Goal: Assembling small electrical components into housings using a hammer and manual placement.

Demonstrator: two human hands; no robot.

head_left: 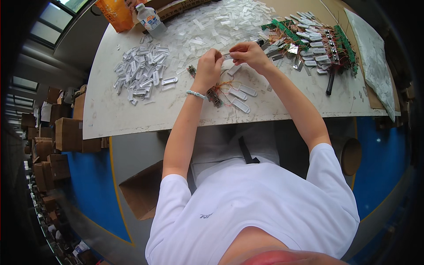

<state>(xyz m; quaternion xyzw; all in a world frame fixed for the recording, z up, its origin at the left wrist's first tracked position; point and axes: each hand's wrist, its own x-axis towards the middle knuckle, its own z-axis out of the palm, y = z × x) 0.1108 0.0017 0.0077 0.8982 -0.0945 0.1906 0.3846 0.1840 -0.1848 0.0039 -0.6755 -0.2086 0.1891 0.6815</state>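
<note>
Clear plastic sleeve (228, 56) pinched between my left hand (208, 66) and right hand (249, 54), above white table (132, 115). Keep both pinches firm, sleeve level, clear of wired boards (215, 95) below; work slowly.

Orange bag (115, 13) beside blue-labelled bottle (150, 20); brown cartons (68, 134) left.

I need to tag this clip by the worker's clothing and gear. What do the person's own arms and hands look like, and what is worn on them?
Both forearms are bare, coming out of the short sleeves of a white T-shirt. The left hand has a pale beaded bracelet round its wrist. The right hand wears nothing on hand or wrist. No gloves show on either hand.
</note>
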